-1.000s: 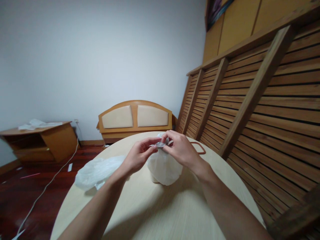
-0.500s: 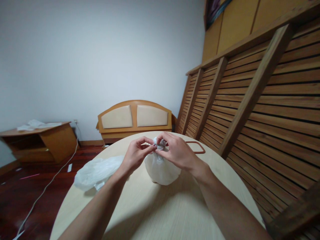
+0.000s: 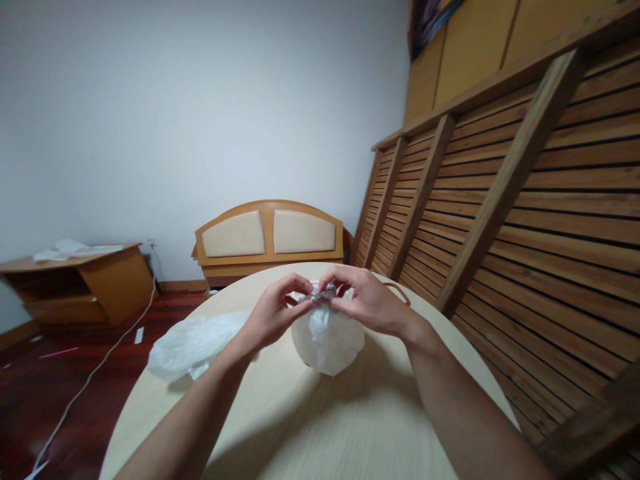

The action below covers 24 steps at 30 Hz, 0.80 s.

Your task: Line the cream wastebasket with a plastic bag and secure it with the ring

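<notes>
A filled white plastic bag (image 3: pixel 327 341) stands on the round pale wooden table (image 3: pixel 320 427). Its gathered, twisted neck (image 3: pixel 323 294) sticks up between my two hands. My left hand (image 3: pixel 275 313) pinches the neck from the left with closed fingers. From the right, my right hand (image 3: pixel 367 300) pinches the same neck, fingers curled. A reddish rubber band (image 3: pixel 397 290) lies on the table just behind my right hand, partly hidden by it.
A crumpled empty plastic bag (image 3: pixel 193 343) lies on the table's left side. A slatted wooden bed frame (image 3: pixel 500 200) leans along the right. A padded headboard (image 3: pixel 270 237) stands against the far wall. A low wooden cabinet (image 3: pixel 80 280) and a white cable (image 3: pixel 95 373) are at left.
Both hands stay pinched on the bag's neck and have shifted slightly; my right wrist has dropped lower. The bag's neck looks more tightly twisted.
</notes>
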Motion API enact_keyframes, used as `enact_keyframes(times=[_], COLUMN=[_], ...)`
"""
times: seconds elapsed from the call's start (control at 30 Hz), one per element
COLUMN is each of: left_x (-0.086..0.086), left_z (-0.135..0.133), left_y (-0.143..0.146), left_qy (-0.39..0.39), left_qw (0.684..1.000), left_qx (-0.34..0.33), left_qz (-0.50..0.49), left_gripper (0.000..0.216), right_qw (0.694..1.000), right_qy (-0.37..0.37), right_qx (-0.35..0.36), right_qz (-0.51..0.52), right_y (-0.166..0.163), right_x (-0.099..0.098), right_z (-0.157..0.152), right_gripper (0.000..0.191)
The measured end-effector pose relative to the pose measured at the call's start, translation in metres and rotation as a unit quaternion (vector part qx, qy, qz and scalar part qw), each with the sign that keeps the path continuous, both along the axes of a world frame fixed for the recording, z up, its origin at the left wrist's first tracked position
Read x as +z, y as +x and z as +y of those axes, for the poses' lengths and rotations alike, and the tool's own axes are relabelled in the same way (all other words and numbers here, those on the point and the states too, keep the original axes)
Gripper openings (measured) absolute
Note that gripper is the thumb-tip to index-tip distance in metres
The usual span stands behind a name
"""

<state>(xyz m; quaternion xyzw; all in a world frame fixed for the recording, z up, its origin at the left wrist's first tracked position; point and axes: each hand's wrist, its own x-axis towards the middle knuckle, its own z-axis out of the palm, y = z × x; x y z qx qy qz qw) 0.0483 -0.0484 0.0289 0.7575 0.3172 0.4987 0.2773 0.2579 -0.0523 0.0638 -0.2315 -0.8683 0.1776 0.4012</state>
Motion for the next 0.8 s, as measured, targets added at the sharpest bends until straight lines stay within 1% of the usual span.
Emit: enact_keyframes(times=[0.1,0.2,0.27,0.37,0.43,0.53,0.67,0.73,0.8], left_x=[0.000,0.001,0.001,0.001,0.001,0.001,0.001,0.001,0.002], left_z=[0.001,0.001,0.001,0.001,0.000,0.000,-0.001,-0.002,-0.004], left_y=[0.003,0.004,0.004,0.005,0.005,0.005,0.005,0.005,0.006], left_qy=[0.014,0.024,0.027,0.032,0.034,0.032,0.009,0.002,0.010], left_qw=[0.999,0.996,0.994,0.992,0.992,0.993,0.997,0.998,0.998], left_qx=[0.043,0.087,0.106,0.118,0.121,0.116,0.077,0.056,0.042], left_qz=[-0.014,-0.021,-0.022,-0.022,-0.022,-0.018,0.001,0.019,0.037], left_gripper=[0.024,0.024,0.023,0.021,0.019,0.018,0.022,0.023,0.024], right_qw=[0.998,0.992,0.989,0.985,0.983,0.982,0.985,0.988,0.992], right_qy=[0.040,0.077,0.092,0.115,0.127,0.127,0.108,0.091,0.066], right_qx=[-0.029,-0.072,-0.089,-0.098,-0.103,-0.114,-0.118,-0.113,-0.104], right_qz=[-0.033,-0.066,-0.073,-0.081,-0.087,-0.086,-0.060,-0.046,-0.030], right_y=[0.000,0.000,-0.002,-0.007,-0.011,-0.013,-0.008,-0.003,0.002], right_x=[0.004,0.006,0.004,-0.003,-0.006,-0.008,-0.003,0.001,0.003], right_z=[-0.005,-0.010,-0.011,-0.011,-0.010,-0.007,-0.004,-0.004,-0.003], right_gripper=[0.013,0.034,0.050,0.061,0.061,0.048,0.026,0.021,0.020])
